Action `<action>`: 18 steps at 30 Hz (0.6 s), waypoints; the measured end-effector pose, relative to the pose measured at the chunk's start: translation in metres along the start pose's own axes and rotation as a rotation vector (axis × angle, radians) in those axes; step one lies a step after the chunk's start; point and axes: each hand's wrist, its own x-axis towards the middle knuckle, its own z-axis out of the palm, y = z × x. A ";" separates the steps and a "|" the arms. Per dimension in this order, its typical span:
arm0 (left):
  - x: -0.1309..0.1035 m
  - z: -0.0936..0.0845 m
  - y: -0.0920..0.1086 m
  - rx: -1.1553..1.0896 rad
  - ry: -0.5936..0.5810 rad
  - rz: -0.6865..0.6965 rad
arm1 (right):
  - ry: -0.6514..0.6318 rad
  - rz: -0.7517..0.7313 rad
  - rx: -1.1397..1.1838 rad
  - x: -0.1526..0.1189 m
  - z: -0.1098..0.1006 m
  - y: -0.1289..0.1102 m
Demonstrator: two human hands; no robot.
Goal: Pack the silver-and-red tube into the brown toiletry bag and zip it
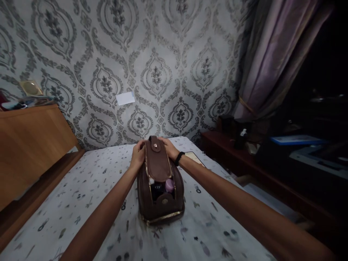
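A brown leather-look cosmetic bag [159, 163] with gold zips lies on the bed in front of me. Its top flap, with a snap strap at the far end, is unzipped along the sides and leaves a gap at the near end. Through that gap show a lilac round cap [169, 185], a black item [157, 187] with pale lettering and something small and white. My left hand [138, 155] grips the far left side of the bag. On the far right side my right hand [169, 148] holds it too, fingers partly hidden behind it. A black band circles my right wrist.
The bed [100, 188] has a white patterned sheet. A flat, dark-rimmed pale object [194, 158] lies beyond my right forearm. Wooden furniture [35, 145] stands left, a dark red ledge [231, 148] with items right. Patterned wallpaper and a tied curtain [268, 61] are behind.
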 end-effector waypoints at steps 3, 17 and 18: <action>-0.003 -0.002 0.007 0.006 -0.035 -0.012 | -0.003 0.012 -0.032 -0.003 0.001 -0.002; -0.011 -0.006 0.013 0.117 -0.110 -0.031 | -0.033 0.007 -0.174 -0.016 0.004 -0.008; -0.014 -0.006 0.014 0.122 -0.126 -0.031 | -0.035 0.006 -0.186 -0.020 0.004 -0.010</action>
